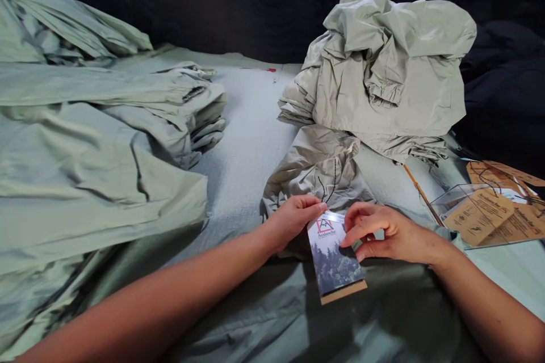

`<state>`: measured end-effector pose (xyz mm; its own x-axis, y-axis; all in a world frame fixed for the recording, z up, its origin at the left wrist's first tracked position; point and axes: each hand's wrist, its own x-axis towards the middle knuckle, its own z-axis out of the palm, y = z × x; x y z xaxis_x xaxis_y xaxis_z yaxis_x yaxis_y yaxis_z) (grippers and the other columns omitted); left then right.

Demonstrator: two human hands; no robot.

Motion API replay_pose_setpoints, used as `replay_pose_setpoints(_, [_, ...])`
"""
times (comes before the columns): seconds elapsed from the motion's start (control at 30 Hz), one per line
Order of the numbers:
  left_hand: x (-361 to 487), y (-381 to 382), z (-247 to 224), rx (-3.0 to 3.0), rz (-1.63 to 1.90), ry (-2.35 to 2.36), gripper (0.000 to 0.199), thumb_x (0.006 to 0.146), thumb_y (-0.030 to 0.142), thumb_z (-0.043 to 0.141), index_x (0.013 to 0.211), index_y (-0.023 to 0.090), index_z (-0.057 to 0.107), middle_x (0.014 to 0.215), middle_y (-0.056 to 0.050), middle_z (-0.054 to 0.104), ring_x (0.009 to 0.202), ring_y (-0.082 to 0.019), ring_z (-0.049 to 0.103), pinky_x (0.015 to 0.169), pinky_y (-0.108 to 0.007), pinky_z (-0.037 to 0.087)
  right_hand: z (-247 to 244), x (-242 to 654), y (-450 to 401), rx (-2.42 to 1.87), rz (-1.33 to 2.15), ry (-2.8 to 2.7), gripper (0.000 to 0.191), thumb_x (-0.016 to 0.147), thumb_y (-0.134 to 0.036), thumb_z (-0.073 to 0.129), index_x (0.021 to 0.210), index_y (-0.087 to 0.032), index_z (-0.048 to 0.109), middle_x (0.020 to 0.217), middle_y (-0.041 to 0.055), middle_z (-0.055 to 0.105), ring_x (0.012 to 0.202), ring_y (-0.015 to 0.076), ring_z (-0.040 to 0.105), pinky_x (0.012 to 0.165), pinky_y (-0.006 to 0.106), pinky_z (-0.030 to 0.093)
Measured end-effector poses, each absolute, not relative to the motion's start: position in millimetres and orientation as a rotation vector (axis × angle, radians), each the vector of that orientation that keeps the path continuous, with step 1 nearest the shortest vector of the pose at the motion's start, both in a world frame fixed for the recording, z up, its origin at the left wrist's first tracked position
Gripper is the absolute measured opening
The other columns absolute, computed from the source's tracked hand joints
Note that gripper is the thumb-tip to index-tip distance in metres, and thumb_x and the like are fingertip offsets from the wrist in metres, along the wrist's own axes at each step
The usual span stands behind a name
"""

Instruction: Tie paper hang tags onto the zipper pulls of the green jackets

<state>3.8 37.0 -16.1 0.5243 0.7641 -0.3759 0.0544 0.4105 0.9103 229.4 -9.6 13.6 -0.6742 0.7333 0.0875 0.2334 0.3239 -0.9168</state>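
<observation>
A paper hang tag (336, 264) printed with a forest picture and the word "Avalanche" hangs tilted in front of me, with a brown card showing below its lower edge. My left hand (293, 221) pinches its top end, where a black cord (334, 173) loops up over the cloth. At the tag's right edge is my right hand (385, 232), its fingers bent and its fingertips touching the tag. Under both hands lies a grey-green garment (315, 159), bunched at the far end and spread darker towards me.
Stacks of pale green garments (93, 164) fill the left side. A folded garment pile (395, 68) stands at the back right. On the right, a clear tray (451, 198) holds several brown Avalanche tags (481, 215). The white table surface (247, 108) shows between the piles.
</observation>
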Motion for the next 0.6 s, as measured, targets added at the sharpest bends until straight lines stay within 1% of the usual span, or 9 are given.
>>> replay_pose_setpoints(0.2, [5.6,36.8,-16.2,1.152,0.542,0.976,0.036,0.067,0.049,0.071,0.068,0.014,0.060,0.056,0.003,0.053,0.049,-0.008,0.042,0.047,-0.020,0.027,13.6,228.6,-10.2,-0.845,1.359,-2.091,0.028,0.078,-0.028,0.076,0.106,-0.025,0.074,0.101,0.0045,0.055,0.082,0.0115,0.055,0.067,0.022,0.048])
replay_pose_setpoints(0.3, [5.5,36.3,-15.4,1.188,0.536,0.984,0.035,0.069,0.048,0.069,0.068,0.015,0.060,0.056,0.003,0.053,0.050,-0.008,0.042,0.046,-0.020,0.027,14.4,228.5,-10.8,-0.864,1.402,-2.094,0.029,0.078,-0.028,0.076,0.107,-0.024,0.074,0.102,0.0043,0.054,0.078,0.0104,0.053,0.065,0.021,0.047])
replay_pose_setpoints(0.43, [5.3,35.2,-14.8,1.214,0.535,0.980,0.035,0.070,0.048,0.068,0.069,0.014,0.061,0.057,0.002,0.053,0.051,-0.009,0.043,0.047,-0.020,0.028,15.8,228.3,-11.4,-0.894,1.449,-2.086,0.030,0.078,-0.028,0.076,0.107,-0.023,0.074,0.103,0.0043,0.054,0.078,0.0104,0.052,0.066,0.022,0.047])
replay_pose_setpoints(0.6, [5.0,35.2,-16.1,1.214,0.543,0.978,0.034,0.071,0.048,0.068,0.071,0.014,0.062,0.059,0.002,0.055,0.054,-0.010,0.046,0.048,-0.020,0.031,17.6,228.3,-11.7,-0.907,1.471,-2.083,0.030,0.077,-0.027,0.076,0.107,-0.022,0.074,0.104,0.0046,0.055,0.080,0.0111,0.052,0.070,0.023,0.048])
